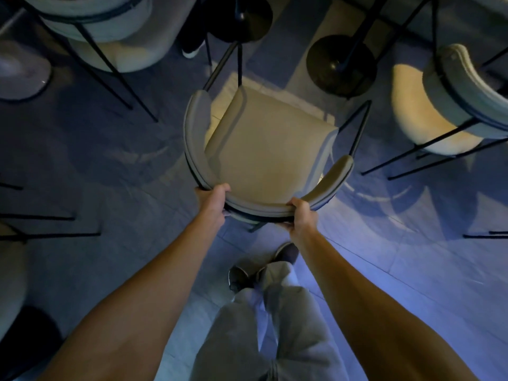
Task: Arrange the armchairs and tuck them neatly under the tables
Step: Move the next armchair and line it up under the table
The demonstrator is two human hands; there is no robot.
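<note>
Grey trousers (261, 339) and dark shoes (239, 274) are seen at 6 o'clock on the tiled floor (110, 160). Just ahead, the curved backrest (258, 206) of a beige armchair (264, 144) is clamped by the left hand (213, 200) and the right hand (303, 215), fingers curled over its rim. The armchair is placed centrally. Beyond it, a black round table base (341, 64) is found at 1 o'clock, a second armchair (110, 28) at 11 and a third armchair (428, 105) at 2.

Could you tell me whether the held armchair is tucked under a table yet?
Not yet: the whole seat of the armchair shows, with no tabletop over it. The left hand and right hand grip its backrest.
</note>
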